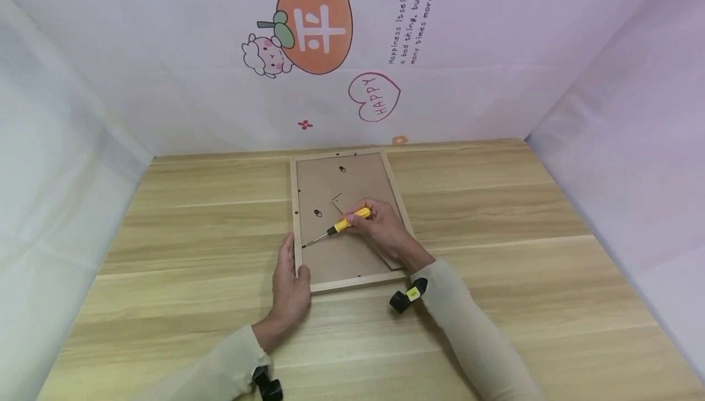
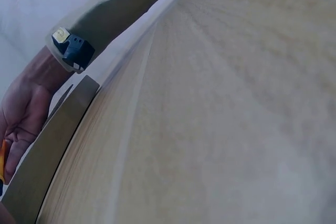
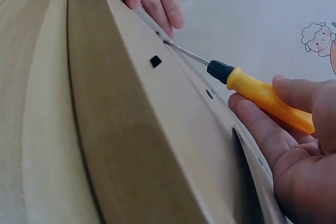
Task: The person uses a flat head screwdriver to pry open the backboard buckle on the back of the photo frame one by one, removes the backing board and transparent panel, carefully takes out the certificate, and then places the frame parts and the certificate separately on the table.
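Head view: right hand [image 1: 382, 224] gripping yellow-handled screwdriver [image 1: 343, 224]; flat left hand [image 1: 290, 284] on rectangular wooden frame [image 1: 297, 217].

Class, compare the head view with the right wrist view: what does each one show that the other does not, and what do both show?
Only the head view shows the whole picture frame lying back-up on the wooden table, both sleeves, and the wall's orange fruit and HAPPY heart.

Only the right wrist view shows, close up, the screwdriver's metal tip meeting the frame's inner edge, and a small black clip on the frame's side.

Both show the right hand gripping the yellow screwdriver and the left hand resting on the frame's edge.
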